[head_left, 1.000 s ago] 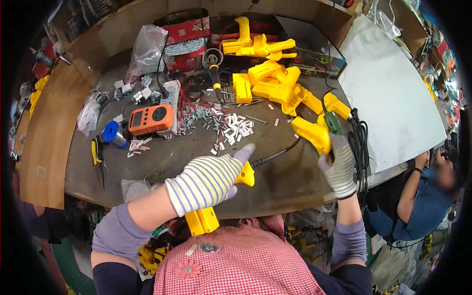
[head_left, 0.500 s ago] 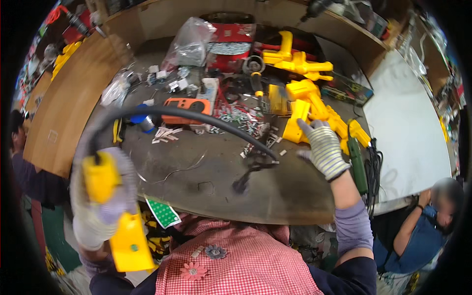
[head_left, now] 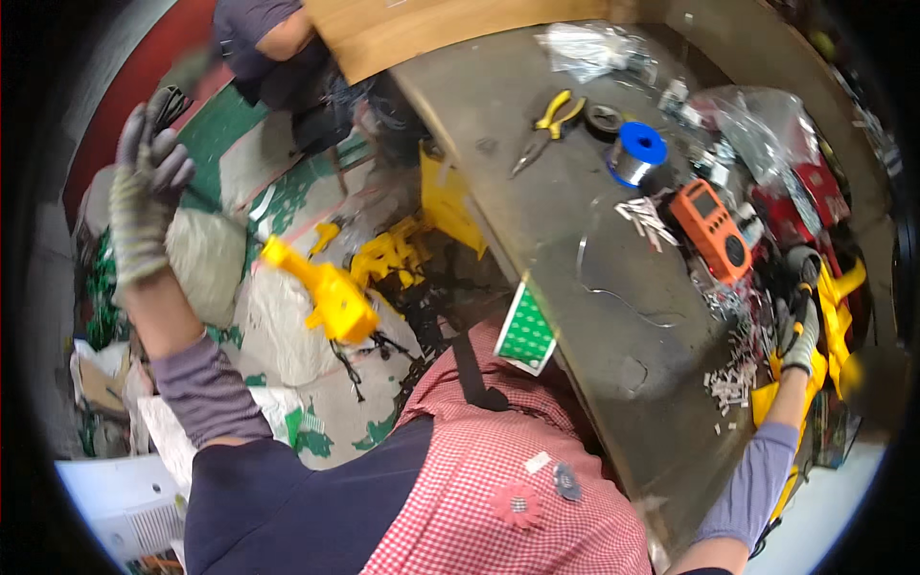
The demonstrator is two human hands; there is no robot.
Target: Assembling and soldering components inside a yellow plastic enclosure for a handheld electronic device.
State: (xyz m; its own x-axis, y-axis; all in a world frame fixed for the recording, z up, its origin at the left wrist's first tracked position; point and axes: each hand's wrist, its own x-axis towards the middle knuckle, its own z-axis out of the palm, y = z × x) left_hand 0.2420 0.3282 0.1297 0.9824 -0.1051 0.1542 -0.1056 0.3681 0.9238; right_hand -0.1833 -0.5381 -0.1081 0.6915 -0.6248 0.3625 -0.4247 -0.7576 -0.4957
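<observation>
My left hand, in a striped work glove, is raised at the far left over the floor. Its fingers are apart and the yellow housing is out of it. That yellow plastic housing is above the bagged pile; whether it hangs in the air or lies there, I cannot tell. Dark leads show beneath it. At the right side of the workbench, my gloved right hand is closed around a black-and-yellow screwdriver, its fingers partly hidden. Yellow housings lie right beside this hand.
An orange multimeter, a blue solder spool and yellow-handled pliers lie on the bench among small parts. White sacks and more yellow housings cover the floor. A person sits beyond the bench corner.
My view has turned left toward the floor. The left hand has let go of the yellow housing with its thick black cable and swung up. My right hand has moved from a housing to the screwdriver.
</observation>
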